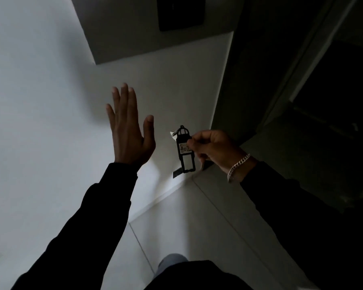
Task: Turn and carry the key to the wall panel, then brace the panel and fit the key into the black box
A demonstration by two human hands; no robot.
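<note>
Black plastic key tag (185, 149) with a white numbered label is pinched in the right hand (213, 147), near the dark doorway (302, 91). Spread flat, the left hand (130, 130) is raised before the white wall (40, 101), holding nothing. Carrying seems underway; alignment with a lock is probably required next.

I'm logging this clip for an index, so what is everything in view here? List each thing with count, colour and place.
key tag: one, black with a white label, centre, pinched by the right hand
key: one, pale metal, on the ring at the tag's top, mostly hidden
wall: one, white, left and centre
dark panel: one, black, top centre
doorway: one, dark, right
floor tiles: pale grey, bottom centre
bracelet: one, silver chain, right wrist
sleeves: two, black
left hand: one, fingers straight, raised before the wall
right hand: one, right of centre
</note>
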